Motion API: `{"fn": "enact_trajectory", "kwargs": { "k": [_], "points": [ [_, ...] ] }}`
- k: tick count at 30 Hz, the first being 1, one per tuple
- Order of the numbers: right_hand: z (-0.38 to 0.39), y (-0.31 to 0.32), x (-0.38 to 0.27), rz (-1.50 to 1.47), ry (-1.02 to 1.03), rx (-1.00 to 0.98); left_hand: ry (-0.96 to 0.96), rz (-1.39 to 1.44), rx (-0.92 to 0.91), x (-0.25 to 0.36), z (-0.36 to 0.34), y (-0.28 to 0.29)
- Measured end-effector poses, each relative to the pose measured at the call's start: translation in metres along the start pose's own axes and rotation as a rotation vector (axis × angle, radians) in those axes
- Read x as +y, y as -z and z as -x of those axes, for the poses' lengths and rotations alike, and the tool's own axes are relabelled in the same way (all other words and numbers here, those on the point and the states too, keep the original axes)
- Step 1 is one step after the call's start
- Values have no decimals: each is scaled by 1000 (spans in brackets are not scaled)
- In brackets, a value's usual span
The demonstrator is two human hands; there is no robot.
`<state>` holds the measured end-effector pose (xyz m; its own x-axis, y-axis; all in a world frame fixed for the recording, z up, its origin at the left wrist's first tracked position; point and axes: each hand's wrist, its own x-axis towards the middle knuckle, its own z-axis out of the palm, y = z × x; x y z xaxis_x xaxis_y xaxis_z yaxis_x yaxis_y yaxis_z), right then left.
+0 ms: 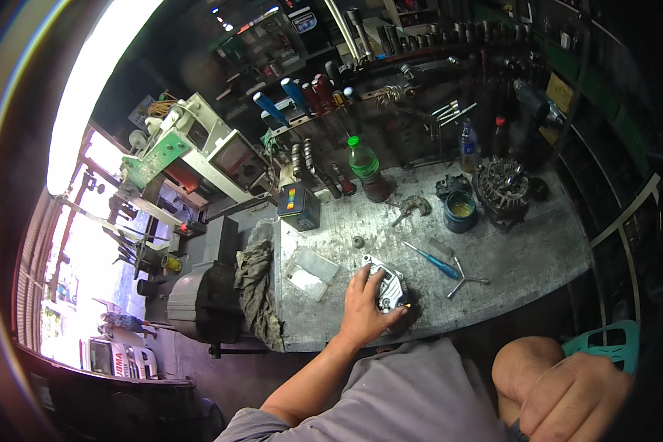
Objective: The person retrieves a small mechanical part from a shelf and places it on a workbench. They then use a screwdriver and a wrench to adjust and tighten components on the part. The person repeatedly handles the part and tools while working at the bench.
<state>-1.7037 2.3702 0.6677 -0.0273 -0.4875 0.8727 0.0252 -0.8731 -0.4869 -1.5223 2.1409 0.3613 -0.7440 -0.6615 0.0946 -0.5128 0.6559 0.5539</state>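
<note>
My left hand [368, 306] is closed round a silvery cast metal part [390, 283] on the metal workbench [314, 327], fingers curved over its left side. A blue-handled screwdriver [440, 265] and a three-armed wrench [460, 281] lie to the right of it; a small dark round piece [358, 241] sits behind it, and a clear shallow plastic case [309, 276] lies to the left. My right hand [574, 394] is low at the right, near the camera and off the bench, its fingers curled; what they hold, if anything, is hidden.
An alternator [502, 191], blue tin [460, 214], bottles [362, 162] and dark box [296, 210] stand at the back beneath racked tools. A crumpled rag [256, 291] hangs over the left edge, beside a dark machine [191, 298]. A teal chair [619, 335] is at right; outside, a person [125, 320].
</note>
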Motion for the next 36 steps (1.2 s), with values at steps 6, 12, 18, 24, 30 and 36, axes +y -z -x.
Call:
{"fn": "enact_trajectory", "kwargs": {
  "k": [6, 12, 18, 24, 30, 36],
  "points": [
    [52, 60, 63, -446, -117, -488, -9, -28, 59, -3, 10, 9],
    [209, 23, 176, 531, -1234, 58, 208, 194, 140, -34, 64, 14],
    [279, -11, 248, 785, -1022, 59, 202, 254, 114, -52, 84, 2],
    [281, -7, 252, 663, -1140, 26, 124, 317, 141, -47, 61, -2],
    [287, -4, 254, 702, -1051, 122, -58, 249, 233, -34, 35, 5],
    [291, -14, 252, 563, -1314, 351, -96, 165, 154, -16, 14, 0]
  ]
}}
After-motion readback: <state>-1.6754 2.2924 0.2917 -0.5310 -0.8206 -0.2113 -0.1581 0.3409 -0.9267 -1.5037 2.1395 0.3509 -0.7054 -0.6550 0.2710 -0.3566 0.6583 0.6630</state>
